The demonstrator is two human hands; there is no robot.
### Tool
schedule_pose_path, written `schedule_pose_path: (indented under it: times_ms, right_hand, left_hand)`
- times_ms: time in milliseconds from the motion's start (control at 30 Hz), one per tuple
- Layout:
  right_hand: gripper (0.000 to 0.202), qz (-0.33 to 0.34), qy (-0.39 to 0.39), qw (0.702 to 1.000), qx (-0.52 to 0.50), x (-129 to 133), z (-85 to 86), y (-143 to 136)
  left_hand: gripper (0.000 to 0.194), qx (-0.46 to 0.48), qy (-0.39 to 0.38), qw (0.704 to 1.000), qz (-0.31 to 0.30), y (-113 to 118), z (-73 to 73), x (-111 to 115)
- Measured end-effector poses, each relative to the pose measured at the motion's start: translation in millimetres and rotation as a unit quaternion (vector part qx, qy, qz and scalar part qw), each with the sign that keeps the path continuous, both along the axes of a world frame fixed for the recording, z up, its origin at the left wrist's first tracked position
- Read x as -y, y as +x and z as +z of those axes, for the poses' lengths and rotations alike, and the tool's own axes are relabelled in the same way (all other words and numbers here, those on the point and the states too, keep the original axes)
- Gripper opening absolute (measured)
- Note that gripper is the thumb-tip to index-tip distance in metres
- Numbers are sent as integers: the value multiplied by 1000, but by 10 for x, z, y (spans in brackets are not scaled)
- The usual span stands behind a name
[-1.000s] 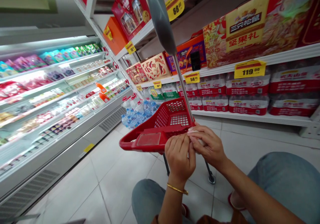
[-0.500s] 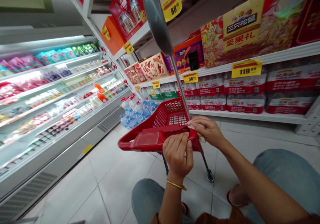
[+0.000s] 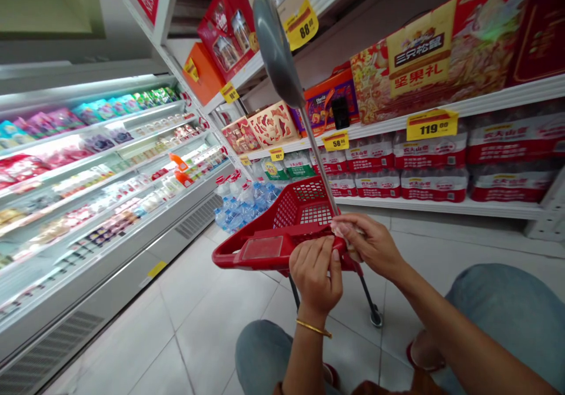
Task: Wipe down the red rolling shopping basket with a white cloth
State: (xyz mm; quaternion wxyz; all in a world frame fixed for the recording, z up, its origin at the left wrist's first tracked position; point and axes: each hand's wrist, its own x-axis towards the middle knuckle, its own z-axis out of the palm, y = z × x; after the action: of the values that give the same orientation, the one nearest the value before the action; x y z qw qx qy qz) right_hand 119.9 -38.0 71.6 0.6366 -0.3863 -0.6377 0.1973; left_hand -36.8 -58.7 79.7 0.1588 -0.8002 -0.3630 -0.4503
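A small red shopping cart (image 3: 263, 248) stands in front of me, with its handle bar turned toward me. My left hand (image 3: 316, 272), a gold bangle at the wrist, wraps its fingers over the right part of the handle. My right hand (image 3: 373, 245) pinches a crumpled white cloth or tissue (image 3: 353, 243) against the handle's right corner. A thin metal pole (image 3: 318, 162) rises from that corner, beside my right fingertips. Higher up the pole sits a grey oval piece (image 3: 277, 53). The cloth is mostly hidden by my fingers.
Shelves at the right hold boxed gifts (image 3: 424, 59) above red-wrapped bottle packs (image 3: 432, 148). Blue-tinted water bottles (image 3: 242, 206) stand beyond the cart. A lit open fridge (image 3: 110, 171) lines the left side. My bent knees (image 3: 498, 306) flank the tiled floor (image 3: 198, 318).
My view has shifted slightly, so the cart appears a little lower and to the right. My right hand keeps the cloth at the handle's corner; the left keeps its grip.
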Motion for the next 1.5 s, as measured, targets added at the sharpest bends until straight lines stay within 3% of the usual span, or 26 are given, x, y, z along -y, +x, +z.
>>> schedule_pose_path:
  times_ms: [133,300,633,867,1033,1267,1400,1500]
  right_hand:
    - [14,-32,99,993,64,119,9,-78]
    - [15,-81,128,986,73,4,-39,-91]
    - [26,-9,89,995,49,-269,-81,2]
    - [33,-10,50,998,48,-420,-139,74]
    - [34,-13,5,999,-28,-439,-209,25]
    - [28,-29,-19,995,-88,-160,-108,-97]
    - [17,-60,45,997,-36,70,-10,-168]
    - [12,-90,103,990,-16,95,-42,-216]
  left_hand:
    - [25,4,2,1000,-8,0,4,18]
    - [24,9,8,1000,-9,12,21,30]
    - [26,11,2,1000,-6,-27,11,10]
    - [25,10,2,1000,-7,-38,2,11]
    - [25,12,7,1000,-7,-34,12,8]
    - [24,7,7,1000,-10,-37,29,19]
    - [23,4,-4,1000,-11,-37,27,17]
    - [22,4,-6,1000,-9,-34,32,16]
